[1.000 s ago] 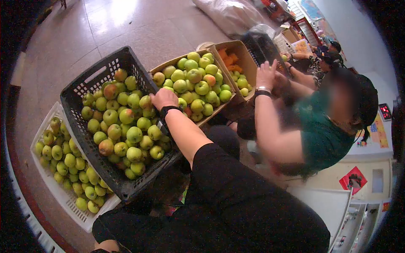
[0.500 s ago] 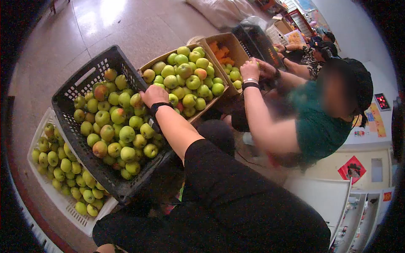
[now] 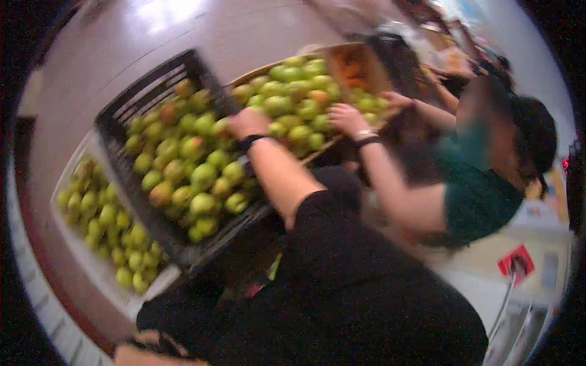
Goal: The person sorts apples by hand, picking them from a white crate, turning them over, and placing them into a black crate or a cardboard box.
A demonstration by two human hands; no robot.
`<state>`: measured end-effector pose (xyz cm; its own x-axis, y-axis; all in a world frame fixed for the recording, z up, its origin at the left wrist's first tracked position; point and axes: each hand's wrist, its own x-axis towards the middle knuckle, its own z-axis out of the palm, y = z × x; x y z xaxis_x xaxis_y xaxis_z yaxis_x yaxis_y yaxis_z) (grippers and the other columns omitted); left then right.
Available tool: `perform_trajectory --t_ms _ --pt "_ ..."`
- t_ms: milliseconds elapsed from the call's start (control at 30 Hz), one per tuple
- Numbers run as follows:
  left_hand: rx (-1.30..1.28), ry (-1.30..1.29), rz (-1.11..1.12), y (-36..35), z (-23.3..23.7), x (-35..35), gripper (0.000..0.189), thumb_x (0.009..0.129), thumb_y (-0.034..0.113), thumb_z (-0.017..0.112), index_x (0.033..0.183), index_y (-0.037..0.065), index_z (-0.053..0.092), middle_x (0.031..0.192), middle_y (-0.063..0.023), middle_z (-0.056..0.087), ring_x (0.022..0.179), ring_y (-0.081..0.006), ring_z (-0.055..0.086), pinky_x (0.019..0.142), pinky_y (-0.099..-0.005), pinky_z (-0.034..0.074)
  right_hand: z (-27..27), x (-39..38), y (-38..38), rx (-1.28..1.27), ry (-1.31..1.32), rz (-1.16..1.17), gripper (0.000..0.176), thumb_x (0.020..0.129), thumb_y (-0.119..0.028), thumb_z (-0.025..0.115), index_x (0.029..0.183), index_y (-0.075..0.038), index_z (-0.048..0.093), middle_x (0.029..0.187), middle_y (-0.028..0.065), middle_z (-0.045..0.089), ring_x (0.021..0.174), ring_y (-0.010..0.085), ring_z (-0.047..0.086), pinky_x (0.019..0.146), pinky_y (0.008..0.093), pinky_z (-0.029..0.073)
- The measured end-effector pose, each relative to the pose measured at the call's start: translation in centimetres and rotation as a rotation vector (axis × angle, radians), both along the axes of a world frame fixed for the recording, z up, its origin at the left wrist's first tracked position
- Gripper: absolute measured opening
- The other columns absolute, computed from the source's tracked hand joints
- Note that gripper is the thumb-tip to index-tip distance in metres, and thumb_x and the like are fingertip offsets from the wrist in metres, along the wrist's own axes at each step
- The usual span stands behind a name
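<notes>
My right hand [image 3: 249, 124] is closed over the rim of a black plastic crate [image 3: 137, 100], on the side beside a cardboard box. Green apples [image 3: 204, 175], some with a red blush, fill most of the crate, which looks tilted. At the bottom left edge, part of what seems to be my left hand [image 3: 152, 354] shows, with a dark band near it; its fingers cannot be made out. Next to the crate, the cardboard box [image 3: 317, 155] holds more green apples [image 3: 299, 91]. A white plastic crate [image 3: 67, 229] of apples stands on the other side.
A co-worker in a green shirt [image 3: 467, 204] sits close by, one hand [image 3: 349, 120] over the boxed apples. Beyond is another box section with orange material [image 3: 353, 70] and apples. Other people appear farther back, blurred. Smooth floor [image 3: 244, 27] lies behind the crates.
The whole view has shifted and blurred, with the crates now farther right. My right hand stays on the crate rim. The co-worker's hands have moved apart, one down to the boxed apples.
</notes>
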<state>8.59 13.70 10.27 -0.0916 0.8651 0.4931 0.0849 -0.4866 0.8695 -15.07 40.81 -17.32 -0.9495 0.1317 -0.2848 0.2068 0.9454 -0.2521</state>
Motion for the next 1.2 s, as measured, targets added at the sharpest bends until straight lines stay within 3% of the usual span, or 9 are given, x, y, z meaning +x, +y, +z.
perform_trajectory --t_ms 100,200,300,433,600,633,833,1033,1200 --pt "0.29 -0.302 0.369 -5.6 -5.0 -0.8 0.042 0.089 0.032 0.04 0.115 -0.001 0.044 0.111 -0.0195 0.05 0.09 -0.0286 0.05 0.08 -0.0403 0.041 -1.0 -1.0 0.5 0.285 -0.029 0.42 0.032 0.08 -0.032 0.047 0.08 -0.007 0.067 0.083 0.013 0.065 0.075 0.0281 0.063 0.065 0.0413 0.049" --pt "0.58 -0.339 1.429 -11.3 -10.1 -2.5 0.043 0.089 0.03 0.043 0.116 -0.003 0.041 0.106 -0.0223 0.052 0.076 -0.0252 0.052 0.071 -0.0365 0.045 -2.9 -2.0 1.7 -0.066 -0.046 0.117 0.047 0.073 -0.049 0.057 0.078 -0.003 0.066 0.082 0.019 0.064 0.078 0.0342 0.062 0.068 0.0432 0.048" --pt "-0.501 -0.442 2.252 -14.9 -14.0 -1.6 0.02 0.086 0.012 0.049 0.096 -0.004 0.056 0.066 -0.0035 0.049 0.059 -0.0118 0.048 0.059 -0.0278 0.045 -1.6 -1.3 0.1 0.103 -0.017 0.085 0.061 0.076 -0.059 0.05 0.091 -0.002 0.065 0.097 0.0206 0.061 0.092 0.0351 0.059 0.078 0.0445 0.046" --pt "-0.818 -0.686 1.957 -20.4 -22.8 1.3 0.034 0.077 0.014 0.061 0.109 0.004 0.055 0.102 -0.0079 0.054 0.089 -0.0139 0.052 0.077 -0.0275 0.046 0.0 -1.0 -0.4 0.106 -0.05 0.03 0.061 0.076 -0.058 0.05 0.096 -0.003 0.063 0.105 0.0195 0.059 0.099 0.0348 0.056 0.082 0.0447 0.045" --pt "-1.349 0.055 1.231 -14.6 -27.0 1.1 0.06 0.067 0.02 0.071 0.122 0.009 0.047 0.119 -0.0153 0.046 0.111 -0.0285 0.045 0.095 -0.035 0.037 0.0 -0.7 -0.4 0.133 -0.025 0.061 0.06 0.076 -0.058 0.05 0.091 -0.002 0.065 0.101 0.0209 0.06 0.096 0.036 0.057 0.081 0.0447 0.045" --pt "-1.401 -0.057 1.158 -12.6 -26.3 0.8 0.064 0.064 0.023 0.073 0.122 0.01 0.047 0.119 -0.0185 0.045 0.112 -0.0322 0.043 0.096 -0.036 0.036 -0.2 -0.7 -0.3 0.136 -0.012 0.065 0.061 0.076 -0.058 0.05 0.09 -0.001 0.065 0.1 0.0213 0.06 0.096 0.0361 0.057 0.081 0.0446 0.045" --pt "-1.47 -0.076 1.266 -11.7 -29.9 1.0 0.064 0.06 0.017 0.071 0.12 0.011 0.048 0.12 -0.0189 0.045 0.108 -0.0347 0.047 0.094 -0.0357 0.039 0.0 -0.8 -0.4 0.102 -0.041 0.04 0.063 0.076 -0.059 0.05 0.09 0.0 0.065 0.101 0.0217 0.06 0.096 0.0355 0.057 0.081 0.0442 0.045" --pt "-0.849 -1.121 1.542 -13.6 -29.8 0.9 0.052 0.074 0.02 0.061 0.122 0.007 0.043 0.113 -0.0128 0.053 0.094 -0.0303 0.058 0.078 -0.0375 0.05 0.1 -0.9 -0.5 0.138 -0.057 0.008 0.064 0.075 -0.06 0.051 0.095 -0.001 0.063 0.103 0.0211 0.059 0.098 0.0347 0.057 0.082 0.0436 0.045" --pt "0.054 -1.463 1.268 -14.2 -24.8 0.5 0.044 0.084 0.03 0.044 0.12 0.005 0.044 0.114 -0.0148 0.053 0.092 -0.0348 0.057 0.074 -0.0419 0.051 0.2 -0.7 -0.6 0.117 -0.051 0.0 0.063 0.075 -0.058 0.051 0.093 0.0 0.064 0.102 0.0218 0.06 0.097 0.0349 0.057 0.082 0.0436 0.045"
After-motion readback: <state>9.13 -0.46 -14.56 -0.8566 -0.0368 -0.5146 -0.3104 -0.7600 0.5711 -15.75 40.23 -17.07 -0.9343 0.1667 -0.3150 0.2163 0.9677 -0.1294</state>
